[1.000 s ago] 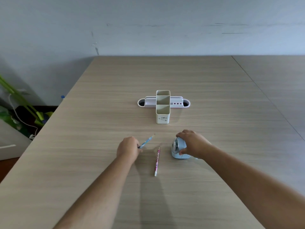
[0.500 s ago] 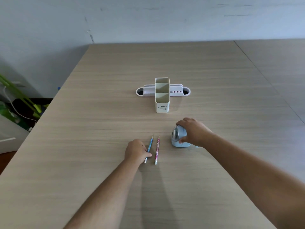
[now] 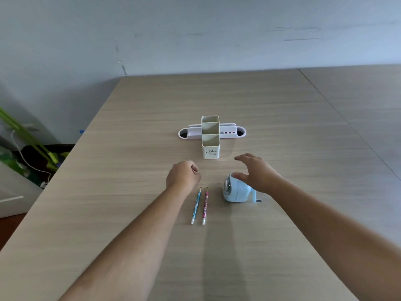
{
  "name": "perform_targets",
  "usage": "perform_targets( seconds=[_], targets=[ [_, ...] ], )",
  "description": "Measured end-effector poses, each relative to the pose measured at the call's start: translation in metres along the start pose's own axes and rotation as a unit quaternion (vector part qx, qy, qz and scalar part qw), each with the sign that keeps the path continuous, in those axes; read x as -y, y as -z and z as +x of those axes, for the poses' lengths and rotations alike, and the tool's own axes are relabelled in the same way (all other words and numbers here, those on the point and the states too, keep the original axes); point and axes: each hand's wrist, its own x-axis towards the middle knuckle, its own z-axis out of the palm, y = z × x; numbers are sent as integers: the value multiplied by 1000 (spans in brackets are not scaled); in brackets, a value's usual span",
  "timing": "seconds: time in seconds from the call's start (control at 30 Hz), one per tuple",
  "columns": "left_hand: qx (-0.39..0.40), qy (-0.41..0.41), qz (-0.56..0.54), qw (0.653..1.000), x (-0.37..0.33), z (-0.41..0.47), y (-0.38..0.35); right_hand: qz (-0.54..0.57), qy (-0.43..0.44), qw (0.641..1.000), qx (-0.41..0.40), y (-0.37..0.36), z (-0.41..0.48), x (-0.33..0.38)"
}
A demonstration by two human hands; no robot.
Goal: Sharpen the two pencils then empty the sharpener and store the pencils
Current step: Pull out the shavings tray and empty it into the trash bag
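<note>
I count two pencils in front of me, a blue one and a pink one. There is one pale blue sharpener and one white pencil holder with three square compartments. My two hands, left and right, hover over one desk.

A blue pencil and a pink pencil lie parallel, tips toward 12 o'clock. At their 3 o'clock sits a light-blue crank sharpener; at 12 o'clock stands a white pencil holder.
</note>
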Motion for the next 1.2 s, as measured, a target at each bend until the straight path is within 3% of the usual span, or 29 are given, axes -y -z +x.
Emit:
perform_targets(
  seconds=[0.07,0.13,0.3,0.4,0.63,0.77,1.2],
  targets=[
    [22,-49,-10,998,-20,1,-2,31,-28,998,-56,16,-3,-5],
    [68,-109,21,992,-38,1,-10,60,-76,994,-54,26,-10,-14],
    [153,-215,173,949,-65,-5,-47,144,-140,968,148,3,-35,-47],
    [161,-213,207,941,-66,-5,-62,185,-163,953,175,-27,-40,-62],
    [150,-202,190,949,-63,0,-69,254,-162,952,51,-53,-23,-75],
    [144,-199,193,950,-63,1,-71,306,-138,939,76,-53,-9,-75],
    [142,-193,200,950,-63,4,-72,252,-124,957,69,-45,-8,-94]
  ],
)
